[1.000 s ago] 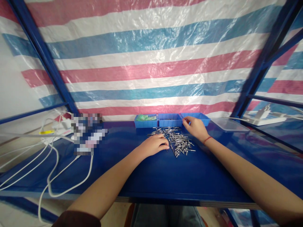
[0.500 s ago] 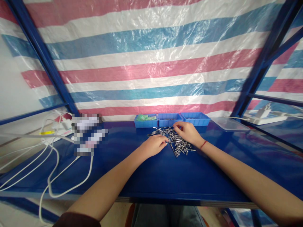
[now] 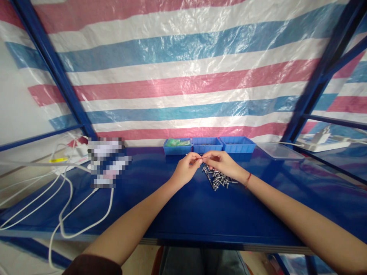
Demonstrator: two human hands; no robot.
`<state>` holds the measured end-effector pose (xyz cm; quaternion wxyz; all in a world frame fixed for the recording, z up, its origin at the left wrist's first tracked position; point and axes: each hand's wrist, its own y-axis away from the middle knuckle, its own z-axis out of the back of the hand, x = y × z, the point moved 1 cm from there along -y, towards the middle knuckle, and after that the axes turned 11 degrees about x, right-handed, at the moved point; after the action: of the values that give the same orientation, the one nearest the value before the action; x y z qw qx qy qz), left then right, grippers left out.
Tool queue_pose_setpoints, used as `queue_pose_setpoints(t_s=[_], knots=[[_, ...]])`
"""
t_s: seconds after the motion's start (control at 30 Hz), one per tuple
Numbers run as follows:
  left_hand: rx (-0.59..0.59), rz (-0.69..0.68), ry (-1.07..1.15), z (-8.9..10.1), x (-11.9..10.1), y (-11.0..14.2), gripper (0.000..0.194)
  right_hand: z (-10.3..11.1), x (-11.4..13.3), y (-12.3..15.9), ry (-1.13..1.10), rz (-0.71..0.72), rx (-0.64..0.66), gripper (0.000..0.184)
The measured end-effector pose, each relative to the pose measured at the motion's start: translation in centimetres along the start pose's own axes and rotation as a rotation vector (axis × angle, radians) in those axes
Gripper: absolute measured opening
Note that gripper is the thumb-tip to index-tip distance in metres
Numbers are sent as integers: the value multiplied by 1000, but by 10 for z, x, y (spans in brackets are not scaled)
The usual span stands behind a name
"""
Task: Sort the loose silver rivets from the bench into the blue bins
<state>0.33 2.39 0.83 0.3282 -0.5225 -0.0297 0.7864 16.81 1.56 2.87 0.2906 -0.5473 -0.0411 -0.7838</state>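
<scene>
My left hand (image 3: 187,168) and my right hand (image 3: 222,163) meet fingertip to fingertip above the table. Thumb and forefinger are pinched on each side. Whatever sits between the fingertips is too small to make out. Below and partly behind them lies a loose pile of thin silvery metal pins (image 3: 218,179), which look like rivets. The hands hide the far part of this pile. A red cord circles my right wrist.
Three blue bins stand in a row at the back: the left bin (image 3: 177,150) with green packets, the middle bin (image 3: 207,147) and right bin (image 3: 238,147) with small parts. A clear plastic lid (image 3: 281,151) lies to their right. White cables (image 3: 67,198) run across the left side.
My right hand has come left and my left hand has risen slightly, so their fingertips now meet over the pile. The bins stay in place.
</scene>
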Motion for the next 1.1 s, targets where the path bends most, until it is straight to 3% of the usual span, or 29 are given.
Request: queue_pose_setpoints(t_s=[0.37,0.87,1.1], knots=[[-138,-2,93,2,4,-1,22,-6,-5,-2,-109,-46,-1,36],[-191,-59,35,6,-8,1,22,-10,-9,-2,-109,-56,89,36],[-218,-44,34,8,-9,0,22,-12,-8,-2,-59,31,-124,33]])
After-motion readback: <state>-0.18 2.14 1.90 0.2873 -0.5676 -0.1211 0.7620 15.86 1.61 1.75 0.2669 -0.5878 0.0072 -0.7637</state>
